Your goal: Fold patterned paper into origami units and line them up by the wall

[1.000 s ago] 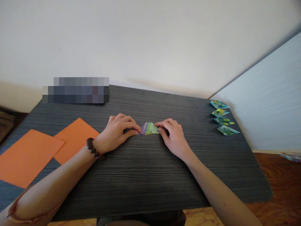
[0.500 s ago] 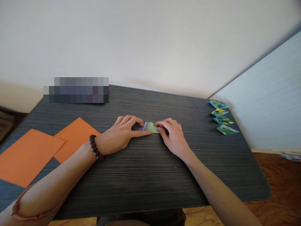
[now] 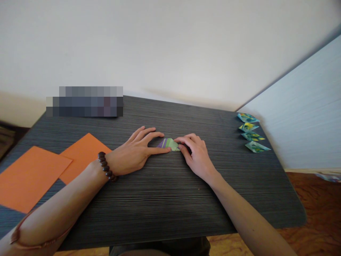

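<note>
A small folded piece of paper [image 3: 168, 143], striped green and purple, lies flat on the dark table between my hands. My left hand [image 3: 135, 151], with a dark bead bracelet on its wrist, is spread open. Its thumb presses the paper's near edge, while the index finger hovers by the far edge. At the paper's right end my right hand [image 3: 195, 153] pinches the corner between thumb and index finger. The fingertips hide that corner.
Two orange paper sheets [image 3: 34, 177] overlap at the left, partly behind my left forearm. Several folded paper boat-like pieces [image 3: 253, 136] stand in a row at the table's right edge. A blurred-out object [image 3: 87, 103] sits at the back left, near the wall.
The fingers of my left hand have stretched outward, and the index finger has come off the paper's far edge. My right hand and the paper have hardly moved.
</note>
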Action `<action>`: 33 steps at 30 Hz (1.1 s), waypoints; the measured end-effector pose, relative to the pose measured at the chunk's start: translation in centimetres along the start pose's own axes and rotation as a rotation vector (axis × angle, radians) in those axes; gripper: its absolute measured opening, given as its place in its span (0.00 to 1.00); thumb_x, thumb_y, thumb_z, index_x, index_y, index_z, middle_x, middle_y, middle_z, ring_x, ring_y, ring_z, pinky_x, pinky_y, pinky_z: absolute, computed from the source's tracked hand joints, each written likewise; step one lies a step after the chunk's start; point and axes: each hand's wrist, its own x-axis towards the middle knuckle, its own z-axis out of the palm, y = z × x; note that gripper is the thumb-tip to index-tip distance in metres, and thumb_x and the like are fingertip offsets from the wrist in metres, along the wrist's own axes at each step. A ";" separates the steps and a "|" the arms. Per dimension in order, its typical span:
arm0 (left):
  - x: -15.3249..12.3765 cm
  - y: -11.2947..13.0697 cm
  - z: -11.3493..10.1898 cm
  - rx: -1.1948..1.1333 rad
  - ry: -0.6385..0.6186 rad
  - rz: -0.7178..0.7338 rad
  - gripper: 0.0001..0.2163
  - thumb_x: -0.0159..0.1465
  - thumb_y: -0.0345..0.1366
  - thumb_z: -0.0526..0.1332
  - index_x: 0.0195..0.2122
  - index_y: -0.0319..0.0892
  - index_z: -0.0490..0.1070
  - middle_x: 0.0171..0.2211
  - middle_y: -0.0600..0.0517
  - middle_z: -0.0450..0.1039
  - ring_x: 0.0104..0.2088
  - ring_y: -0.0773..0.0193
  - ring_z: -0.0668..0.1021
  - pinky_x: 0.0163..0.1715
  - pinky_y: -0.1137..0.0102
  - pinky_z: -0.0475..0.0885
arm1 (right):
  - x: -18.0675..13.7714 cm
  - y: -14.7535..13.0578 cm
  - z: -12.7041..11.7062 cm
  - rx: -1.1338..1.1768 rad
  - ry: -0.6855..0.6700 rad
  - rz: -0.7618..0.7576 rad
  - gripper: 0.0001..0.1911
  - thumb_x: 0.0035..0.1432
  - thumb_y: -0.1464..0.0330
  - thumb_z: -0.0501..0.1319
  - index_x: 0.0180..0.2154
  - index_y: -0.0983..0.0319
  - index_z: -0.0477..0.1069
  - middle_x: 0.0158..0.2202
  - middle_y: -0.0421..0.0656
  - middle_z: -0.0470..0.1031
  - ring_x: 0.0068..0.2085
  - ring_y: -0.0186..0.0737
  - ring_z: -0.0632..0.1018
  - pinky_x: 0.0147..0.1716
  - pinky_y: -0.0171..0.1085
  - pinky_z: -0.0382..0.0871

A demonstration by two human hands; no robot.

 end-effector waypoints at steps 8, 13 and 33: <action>-0.1 0.3 0.0 0.007 0.017 0.000 0.37 0.54 0.18 0.51 0.59 0.67 0.52 0.62 0.57 0.50 0.62 0.51 0.53 0.60 0.47 0.48 | -1.2 0.0 0.1 -0.117 0.009 -0.209 0.15 0.63 0.71 0.51 0.44 0.51 0.74 0.39 0.43 0.68 0.37 0.38 0.68 0.38 0.39 0.63; -0.1 0.3 0.0 -0.012 0.034 -0.005 0.36 0.55 0.19 0.51 0.59 0.66 0.54 0.62 0.56 0.51 0.62 0.52 0.53 0.60 0.47 0.48 | -1.9 -0.8 0.2 -0.306 0.019 -0.233 0.16 0.63 0.70 0.51 0.47 0.54 0.72 0.37 0.45 0.70 0.36 0.40 0.67 0.36 0.40 0.61; -0.3 0.5 -0.2 0.058 0.024 0.002 0.35 0.56 0.19 0.50 0.60 0.64 0.52 0.62 0.54 0.50 0.63 0.51 0.53 0.61 0.49 0.48 | -2.0 -1.4 0.2 -0.336 0.036 -0.231 0.15 0.62 0.72 0.52 0.46 0.58 0.73 0.41 0.45 0.72 0.38 0.40 0.69 0.38 0.41 0.61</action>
